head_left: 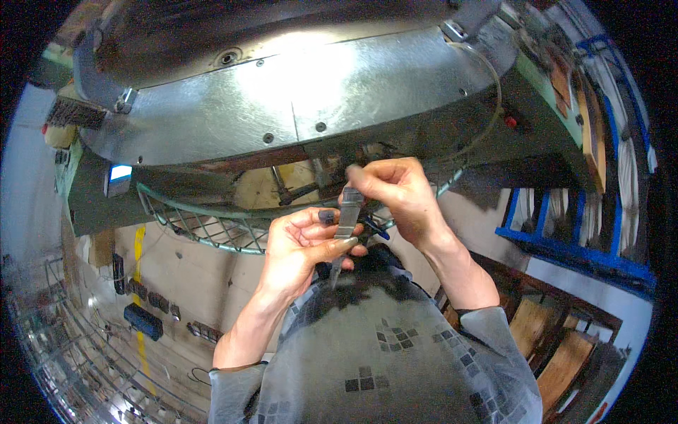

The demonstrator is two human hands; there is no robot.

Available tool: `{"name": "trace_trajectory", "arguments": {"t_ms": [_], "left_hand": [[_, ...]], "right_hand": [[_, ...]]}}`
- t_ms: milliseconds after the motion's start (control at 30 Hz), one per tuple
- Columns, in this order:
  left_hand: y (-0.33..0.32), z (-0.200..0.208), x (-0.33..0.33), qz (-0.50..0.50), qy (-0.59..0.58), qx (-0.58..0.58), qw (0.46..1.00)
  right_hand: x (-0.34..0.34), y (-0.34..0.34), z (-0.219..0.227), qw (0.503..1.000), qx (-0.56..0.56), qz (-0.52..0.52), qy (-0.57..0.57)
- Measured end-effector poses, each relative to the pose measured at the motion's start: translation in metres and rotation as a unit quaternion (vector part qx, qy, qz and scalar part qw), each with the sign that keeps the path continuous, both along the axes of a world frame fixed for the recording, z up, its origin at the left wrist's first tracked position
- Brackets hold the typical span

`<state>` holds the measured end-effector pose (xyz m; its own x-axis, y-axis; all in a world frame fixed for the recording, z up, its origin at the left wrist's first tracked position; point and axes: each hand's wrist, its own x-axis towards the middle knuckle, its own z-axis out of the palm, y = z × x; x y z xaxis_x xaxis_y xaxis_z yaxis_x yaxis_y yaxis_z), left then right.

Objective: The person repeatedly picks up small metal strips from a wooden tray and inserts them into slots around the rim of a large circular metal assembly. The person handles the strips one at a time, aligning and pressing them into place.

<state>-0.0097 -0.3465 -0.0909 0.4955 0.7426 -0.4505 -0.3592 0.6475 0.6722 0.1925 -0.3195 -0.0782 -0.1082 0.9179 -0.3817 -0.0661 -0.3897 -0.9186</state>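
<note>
My left hand point(300, 244) is closed round a narrow, flat grey bundle point(349, 212) that looks like thin strips with a paler band across it. The bundle stands nearly upright in front of my chest, its lower end narrowing below my fingers. One left fingertip wears a dark cover. My right hand point(402, 194) pinches at the bundle's upper end with thumb and forefinger; the fingertips are smeared by motion. Whether they hold a single piece of it is too small to tell. Just beyond both hands is the polished metal machine bed point(212, 106).
A green curved mesh guard point(212, 237) runs under the machine's front edge, close to my hands. At the left stands a small lit screen point(120, 177). Blue racks point(579, 254) and wooden boards point(565, 360) are at the right. A yellow line point(140, 247) marks the floor.
</note>
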Motion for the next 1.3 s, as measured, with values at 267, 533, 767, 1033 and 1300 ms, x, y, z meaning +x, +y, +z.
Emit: {"name": "trace_trajectory", "arguments": {"t_ms": [267,533,767,1033,1300], "left_hand": [[-0.013,0.005,-0.004,-0.028,-0.021,-0.014,0.999],[-0.019,0.001,-0.009,-0.018,-0.046,-0.006,0.999],[-0.027,0.002,-0.011,0.002,-0.064,-0.024,0.998],[-0.030,0.001,-0.009,0.007,-0.077,-0.016,0.997],[-0.035,-0.003,-0.006,0.032,-0.093,-0.022,0.995]], "right_hand": [[-0.004,-0.025,0.013,1.000,0.027,0.006,0.010],[-0.014,-0.035,0.004,0.998,0.051,0.040,0.010],[-0.008,-0.032,0.007,1.000,0.004,0.007,0.019],[-0.012,-0.038,0.011,0.999,0.038,0.027,-0.022],[-0.015,-0.043,0.009,0.999,0.049,-0.020,-0.015]]}}
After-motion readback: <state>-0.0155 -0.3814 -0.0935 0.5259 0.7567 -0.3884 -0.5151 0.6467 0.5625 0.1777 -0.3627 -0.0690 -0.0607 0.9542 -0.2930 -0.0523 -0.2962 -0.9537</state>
